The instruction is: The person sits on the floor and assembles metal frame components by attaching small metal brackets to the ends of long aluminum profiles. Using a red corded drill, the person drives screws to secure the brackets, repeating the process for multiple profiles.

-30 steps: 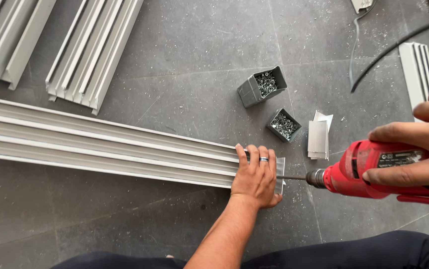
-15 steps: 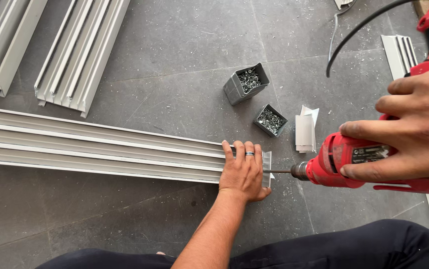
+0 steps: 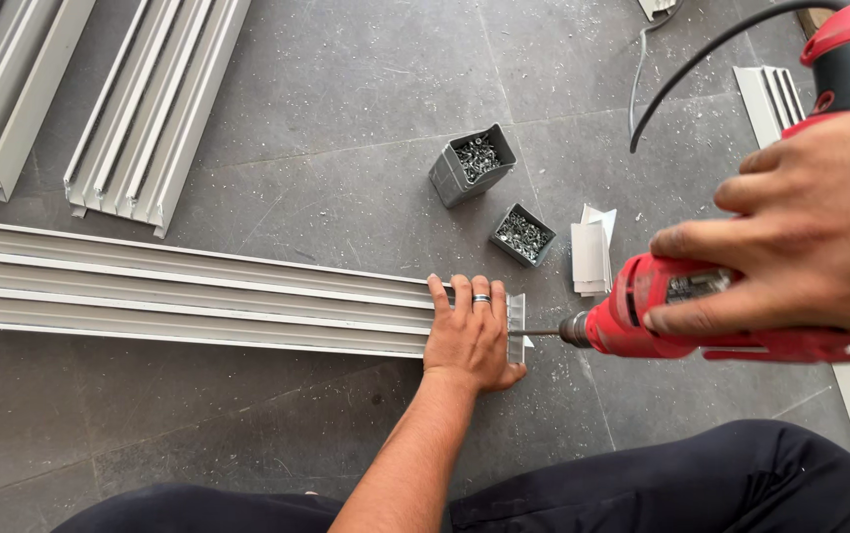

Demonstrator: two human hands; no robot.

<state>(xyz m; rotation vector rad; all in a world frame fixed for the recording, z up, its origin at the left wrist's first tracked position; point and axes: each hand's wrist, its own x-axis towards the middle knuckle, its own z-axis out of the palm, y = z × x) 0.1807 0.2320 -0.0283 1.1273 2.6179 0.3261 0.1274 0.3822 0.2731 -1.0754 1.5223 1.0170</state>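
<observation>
Seen from above, a long pale grey ribbed aluminium channel (image 3: 198, 296) lies flat on a dark grey tiled floor (image 3: 346, 89), its long axis running from the left edge of the view toward the centre, where its cut end faces right. The left hand (image 3: 471, 336), wearing a dark ring, is spread open and pressed palm-down on that right end, fingers pointing away from the person. The right hand (image 3: 800, 227) is closed around the body of a red corded power drill (image 3: 681, 321), which lies level and points left; its thin bit meets the end of the channel just beside the left hand. A black cable curves up from the back of the drill. Beyond the channel's end stand two small open grey square boxes: the taller one (image 3: 469, 163) and, to its right and nearer, the lower one (image 3: 521, 235), both filled with silvery screws. Just right of the lower box lies a short pale metal offcut (image 3: 591, 255). More grey aluminium profiles (image 3: 153, 109) lie slanted at the upper left, and another (image 3: 775, 99) runs along the right edge. The person's dark trousers (image 3: 681, 484) fill the bottom.
</observation>
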